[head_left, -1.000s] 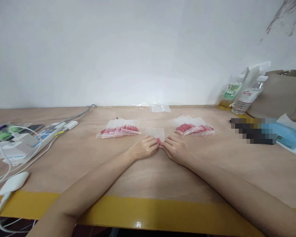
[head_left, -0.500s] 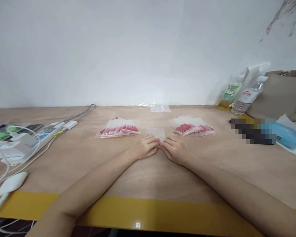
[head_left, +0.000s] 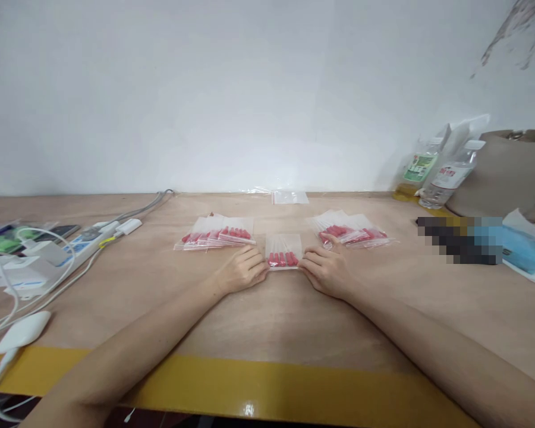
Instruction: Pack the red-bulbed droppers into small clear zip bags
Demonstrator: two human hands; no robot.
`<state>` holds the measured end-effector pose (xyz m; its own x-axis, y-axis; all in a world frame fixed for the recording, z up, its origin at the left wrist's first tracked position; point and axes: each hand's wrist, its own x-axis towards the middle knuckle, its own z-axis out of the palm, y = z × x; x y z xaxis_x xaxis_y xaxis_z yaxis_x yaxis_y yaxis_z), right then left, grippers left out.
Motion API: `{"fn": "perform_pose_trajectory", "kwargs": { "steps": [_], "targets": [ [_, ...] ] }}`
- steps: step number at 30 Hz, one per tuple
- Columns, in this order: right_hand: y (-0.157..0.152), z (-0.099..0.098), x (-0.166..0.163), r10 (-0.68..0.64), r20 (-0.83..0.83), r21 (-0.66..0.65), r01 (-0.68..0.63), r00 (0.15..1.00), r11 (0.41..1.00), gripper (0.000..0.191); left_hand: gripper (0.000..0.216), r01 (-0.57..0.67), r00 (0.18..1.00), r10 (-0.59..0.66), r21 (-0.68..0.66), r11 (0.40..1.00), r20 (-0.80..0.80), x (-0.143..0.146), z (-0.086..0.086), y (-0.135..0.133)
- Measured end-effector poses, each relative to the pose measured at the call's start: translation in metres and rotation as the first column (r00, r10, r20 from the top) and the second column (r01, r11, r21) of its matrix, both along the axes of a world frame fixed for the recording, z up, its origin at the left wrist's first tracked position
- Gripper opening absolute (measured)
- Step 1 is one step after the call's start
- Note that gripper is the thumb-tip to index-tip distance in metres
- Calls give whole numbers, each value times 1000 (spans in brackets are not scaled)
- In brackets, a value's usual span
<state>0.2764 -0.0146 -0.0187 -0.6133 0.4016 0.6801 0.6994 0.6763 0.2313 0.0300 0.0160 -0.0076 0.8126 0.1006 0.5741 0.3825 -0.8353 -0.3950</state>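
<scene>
A small clear zip bag [head_left: 283, 242] lies flat on the table between my hands. Several red-ended pieces show side by side near its front edge; their kind is too small to tell. My left hand [head_left: 244, 270] pinches the bag's front left corner with its fingers together. At the front right corner, my right hand [head_left: 324, 268] has thumb and fingers closed on the bag, one finger raised. Overlapping filled bags form a left pile [head_left: 216, 232] beyond my left hand. Another fanned pile [head_left: 350, 229] sits just behind my right hand.
An empty-looking bag [head_left: 289, 197] rests by the wall. Chargers and cables surround a power strip [head_left: 87, 242] on the left. To the right stand a bottle [head_left: 450, 175], a grey-brown bag [head_left: 508, 169] and a blue packet [head_left: 521, 246]. A yellow strip [head_left: 214, 380] borders the table's front.
My hands have moved apart along the bag's front edge, the left one farther. The row of red-ended pieces they covered is now exposed.
</scene>
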Motion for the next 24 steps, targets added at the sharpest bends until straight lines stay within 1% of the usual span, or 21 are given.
{"fn": "perform_pose_trajectory", "kwargs": {
  "steps": [3,5,6,8,9,11,12,14,15,16,17,18,19,21,23,24],
  "targets": [
    [-1,1,1,-6,14,-11,6,1000,1000,21,14,-29,1000,29,-22,999,5,-3,-2,0],
    [0,0,0,-10,-2,-19,10,1000,1000,20,14,-41,998,45,-68,997,49,-2,-4,0],
    [0,-1,0,-10,-13,-24,10,1000,1000,20,13,-48,994,59,-113,992,91,-1,-5,0],
    [0,-3,-2,-12,-47,-37,11,999,999,19,12,-53,975,102,-242,969,197,1,-8,0],
    [0,-4,-3,-15,-72,-47,12,997,999,19,18,-47,963,127,-316,948,239,3,-8,-1],
    [-1,-5,-4,-10,-130,-73,1,991,997,19,29,-10,951,145,-443,896,272,8,-10,-1],
    [-2,-5,-4,5,-147,-90,-18,989,996,18,28,20,953,130,-483,875,274,10,-10,-1],
    [-2,-3,-1,32,-142,-129,-50,989,990,14,23,81,953,84,-514,854,290,14,-10,1],
    [-1,-2,3,23,-123,-143,-41,992,989,14,23,103,947,72,-509,854,312,14,-9,3],
    [0,0,7,-9,-100,-149,-6,995,989,20,25,113,940,70,-497,860,335,13,-8,7],
    [2,1,13,-73,-83,-144,61,994,988,29,26,109,933,77,-481,870,351,11,-6,11],
    [5,2,19,-160,-71,-130,150,985,980,34,27,92,932,88,-464,881,351,8,-3,17],
    [8,2,25,-246,-61,-108,239,967,965,36,28,62,938,101,-446,893,332,3,0,24],
    [14,0,37,-398,-54,-67,395,916,916,36,29,-29,962,135,-402,915,239,-9,6,39],
    [20,-3,45,-466,-19,-58,465,884,884,38,29,-141,973,193,-342,929,123,-21,12,53],
    [22,-4,48,-476,4,-65,475,879,878,38,29,-201,970,234,-312,929,72,-26,14,58]
  ]
}}
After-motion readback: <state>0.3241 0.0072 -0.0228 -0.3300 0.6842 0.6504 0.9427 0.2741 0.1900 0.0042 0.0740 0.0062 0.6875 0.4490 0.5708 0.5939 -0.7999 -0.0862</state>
